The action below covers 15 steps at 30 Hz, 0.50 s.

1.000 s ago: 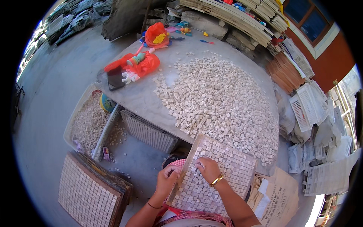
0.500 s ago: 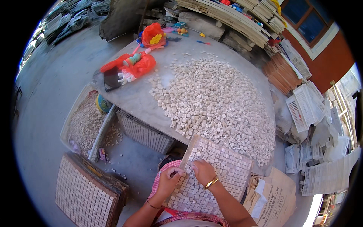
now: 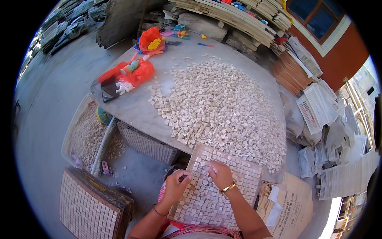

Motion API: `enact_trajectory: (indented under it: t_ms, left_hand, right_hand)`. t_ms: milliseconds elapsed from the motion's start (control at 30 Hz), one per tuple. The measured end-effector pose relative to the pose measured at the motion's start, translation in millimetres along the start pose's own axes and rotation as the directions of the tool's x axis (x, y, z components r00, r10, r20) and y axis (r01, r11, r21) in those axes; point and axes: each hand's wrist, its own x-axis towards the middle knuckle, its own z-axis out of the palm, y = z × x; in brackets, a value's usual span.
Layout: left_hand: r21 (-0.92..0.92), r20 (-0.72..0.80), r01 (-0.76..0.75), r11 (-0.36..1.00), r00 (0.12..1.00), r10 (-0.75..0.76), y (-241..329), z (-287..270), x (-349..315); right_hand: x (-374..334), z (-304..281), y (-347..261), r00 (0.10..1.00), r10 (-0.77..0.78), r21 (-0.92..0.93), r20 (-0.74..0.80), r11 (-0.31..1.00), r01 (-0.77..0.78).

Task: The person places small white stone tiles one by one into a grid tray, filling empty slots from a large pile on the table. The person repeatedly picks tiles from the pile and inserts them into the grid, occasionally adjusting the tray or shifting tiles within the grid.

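Observation:
A framed board (image 3: 243, 191) of small stone tiles set in a grid rests at an angle before me, and loose tiles (image 3: 207, 187) lie scattered over its middle. At the board's left edge my left hand (image 3: 175, 186) is closed, thumb and forefinger curled toward each other; whatever is between their tips is too small to make out. Over the upper part of the board is my right hand (image 3: 221, 175), wearing a gold bracelet (image 3: 228, 187). Its thumb and forefinger are apart, close to the tiles, with nothing plainly held.
A big heap of tiles (image 3: 223, 103) covers much of the grey table (image 3: 131, 105). Red bags (image 3: 139, 73), toys and a dark phone-like slab (image 3: 109, 89) lie at its far left. Tile boards (image 3: 89, 201), a tile bin (image 3: 68, 137), a paper sack (image 3: 292, 203) and white crates (image 3: 314, 105) surround it.
My right hand has risen slightly across the board, its thumb and forefinger now spread. My left hand has shifted a little up and left. The whole view has moved slightly.

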Motion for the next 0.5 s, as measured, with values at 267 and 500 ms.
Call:
enact_trajectory:
  t_ms: [267,500]
  left_hand:
    - [0.002,-0.027,0.077,0.997,0.997,-0.077,-6.9,-9.3,-14.1]
    - [-0.033,-0.045,0.123,0.992,0.991,-0.125,-20.4,-17.3,-18.6]
  right_hand:
    - [16.7,7.7,-5.6,0.991,0.074,-0.11,0.112,0.992,-0.062]
    - [26.8,2.0,-1.3,0.997,0.017,0.105,0.072,0.994,-0.025]
